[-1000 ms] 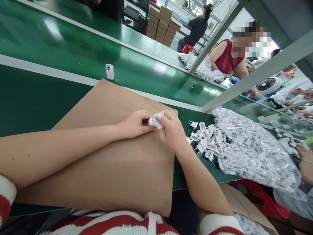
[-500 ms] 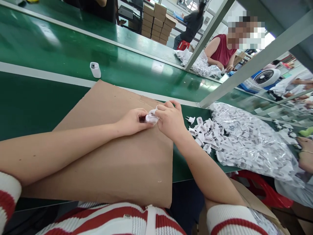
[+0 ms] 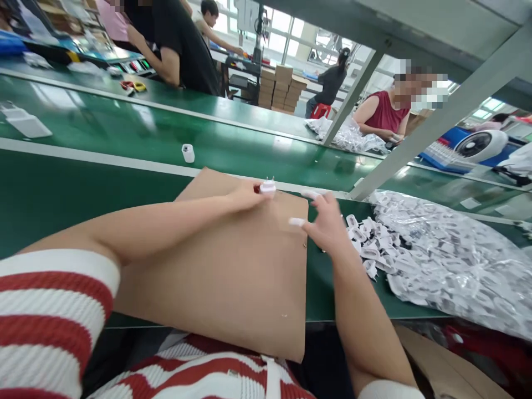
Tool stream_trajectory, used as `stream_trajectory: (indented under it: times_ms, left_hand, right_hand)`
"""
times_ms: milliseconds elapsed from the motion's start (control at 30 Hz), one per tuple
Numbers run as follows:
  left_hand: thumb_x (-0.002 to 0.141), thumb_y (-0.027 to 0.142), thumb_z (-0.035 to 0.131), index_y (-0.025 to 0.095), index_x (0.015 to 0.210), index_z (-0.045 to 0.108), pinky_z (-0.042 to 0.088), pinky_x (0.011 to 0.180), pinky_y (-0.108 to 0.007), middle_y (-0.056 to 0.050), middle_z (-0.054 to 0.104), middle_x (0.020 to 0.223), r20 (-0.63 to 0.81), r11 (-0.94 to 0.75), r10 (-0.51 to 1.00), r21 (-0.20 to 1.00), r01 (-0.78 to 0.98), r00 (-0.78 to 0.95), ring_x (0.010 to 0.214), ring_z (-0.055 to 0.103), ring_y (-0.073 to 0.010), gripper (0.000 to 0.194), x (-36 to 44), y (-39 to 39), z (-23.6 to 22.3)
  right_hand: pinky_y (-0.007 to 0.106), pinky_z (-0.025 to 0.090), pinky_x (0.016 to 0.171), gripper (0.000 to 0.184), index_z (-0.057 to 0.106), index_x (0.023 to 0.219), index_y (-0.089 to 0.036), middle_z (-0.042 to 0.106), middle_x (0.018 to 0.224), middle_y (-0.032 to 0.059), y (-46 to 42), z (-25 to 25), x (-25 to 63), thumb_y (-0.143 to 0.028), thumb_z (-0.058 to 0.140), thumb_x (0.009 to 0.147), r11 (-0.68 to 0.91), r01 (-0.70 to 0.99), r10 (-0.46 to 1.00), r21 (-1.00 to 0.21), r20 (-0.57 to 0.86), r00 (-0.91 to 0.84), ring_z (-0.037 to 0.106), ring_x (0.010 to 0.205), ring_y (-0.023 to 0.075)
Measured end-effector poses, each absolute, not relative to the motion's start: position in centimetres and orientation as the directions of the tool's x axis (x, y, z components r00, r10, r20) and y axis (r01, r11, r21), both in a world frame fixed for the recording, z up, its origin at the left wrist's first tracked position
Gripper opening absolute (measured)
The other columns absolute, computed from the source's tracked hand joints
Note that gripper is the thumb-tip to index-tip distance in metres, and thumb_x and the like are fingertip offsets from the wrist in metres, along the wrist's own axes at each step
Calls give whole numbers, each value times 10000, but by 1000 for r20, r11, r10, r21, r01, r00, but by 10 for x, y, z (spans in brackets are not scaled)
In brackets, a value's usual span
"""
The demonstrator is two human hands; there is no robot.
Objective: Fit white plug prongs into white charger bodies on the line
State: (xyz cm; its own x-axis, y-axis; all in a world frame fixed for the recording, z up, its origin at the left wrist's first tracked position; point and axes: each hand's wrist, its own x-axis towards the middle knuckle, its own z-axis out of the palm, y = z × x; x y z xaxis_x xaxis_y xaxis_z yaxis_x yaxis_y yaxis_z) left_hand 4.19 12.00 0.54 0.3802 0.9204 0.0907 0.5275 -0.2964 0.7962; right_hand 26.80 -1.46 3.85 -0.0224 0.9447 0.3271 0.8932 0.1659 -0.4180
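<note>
My left hand [image 3: 246,196] is closed on a small white two-pin plug piece [image 3: 268,188] above the far part of a brown cardboard sheet [image 3: 233,271]. The plug's two metal pins point up and away from me. To its right, over the sheet's edge, my right hand [image 3: 329,224] is spread, with thumb and fingers apart and no part between them. White covers show on the tips of its thumb and a finger. Nearest to this hand is a loose pile of white plug parts [image 3: 376,244], spilling from a clear plastic bag [image 3: 453,266].
A white charger housing [image 3: 188,153] stands on the green conveyor [image 3: 233,155] beyond the sheet. Farther left lies a white charger-like part [image 3: 27,123]. A slanted metal post [image 3: 415,124] rises at the right. Co-workers sit and stand across the line.
My right hand has let go of the white plug piece, opened and moved right. My left hand keeps hold of it. The view has tilted up and swung left.
</note>
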Motion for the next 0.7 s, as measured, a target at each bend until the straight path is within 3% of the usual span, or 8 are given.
stream_trajectory:
  times_ms: [133, 200, 267, 367, 433, 533, 600, 700]
  left_hand:
    - [791, 326, 728, 171, 1131, 714, 502, 894, -328, -85, 733, 1125, 146, -155, 987, 693, 704, 73, 1024, 671, -278, 374, 33, 187, 10]
    - [780, 293, 719, 154, 1095, 716, 505, 908, -359, -126, 723, 1150, 162, -118, 987, 653, 748, 14, 1062, 659, -316, 345, 27, 209, 12]
    - [745, 297, 743, 167, 1059, 725, 510, 917, -374, -130, 724, 1142, 176, -101, 984, 616, 781, -11, 1076, 653, -336, 340, 22, 220, 14]
    - [731, 332, 764, 188, 1208, 678, 432, 1076, -414, -130, 653, 1307, 259, -110, 965, 560, 821, -48, 1256, 558, -358, 506, 7, 226, 23]
    - [778, 336, 738, 150, 1393, 542, 267, 1202, -469, -156, 478, 1511, 367, -73, 918, 522, 850, -147, 1436, 363, -371, 672, -14, 228, 31]
    - [835, 293, 736, -3, 1475, 348, 134, 1216, -524, -235, 327, 1570, 419, 172, 806, 510, 843, -418, 1508, 158, -384, 805, -61, 232, 43]
    - [832, 235, 762, -75, 1391, 369, 193, 1186, -516, -244, 470, 1439, 348, 307, 781, 509, 804, -519, 1475, 224, -358, 750, -94, 231, 48]
    - [848, 233, 756, -31, 1169, 527, 348, 1099, -461, -176, 646, 1152, 284, 297, 834, 491, 819, -473, 1326, 443, -311, 474, -130, 224, 53]
  right_hand:
    - [424, 465, 848, 562, 688, 1166, -234, 654, 1158, 114, -28, 50, 300, -176, 847, 630, -52, 995, 998, -87, -32, 50, 596, 1111, 351]
    - [370, 464, 753, 448, 704, 1066, -226, 687, 1112, 93, -24, 47, 306, -63, 767, 653, -131, 989, 968, -61, -224, 114, 656, 998, 295]
    - [331, 451, 681, 349, 701, 973, -213, 709, 1083, 79, -18, 42, 308, -9, 681, 690, -180, 978, 940, -107, -311, 139, 684, 899, 244]
    - [325, 468, 712, 285, 693, 948, -201, 720, 1076, 79, -10, 34, 309, -15, 626, 743, -166, 955, 969, -247, -223, 111, 689, 932, 237]
    - [336, 482, 777, 311, 692, 1007, -198, 720, 1091, 82, -6, 28, 308, -17, 576, 782, -128, 931, 991, -343, -85, 104, 678, 990, 241]
    - [353, 489, 821, 373, 690, 1059, -185, 703, 1074, 90, -1, 21, 305, -1, 490, 803, -48, 901, 994, -431, 72, 88, 663, 974, 235]
    - [359, 497, 840, 404, 690, 1084, -170, 676, 1062, 94, 3, 18, 301, -2, 468, 792, 19, 863, 988, -504, 144, 62, 650, 954, 228]
    - [359, 521, 860, 415, 689, 1140, -158, 630, 1065, 92, 8, 16, 293, -59, 481, 794, 117, 721, 969, -683, 236, 66, 643, 938, 209]
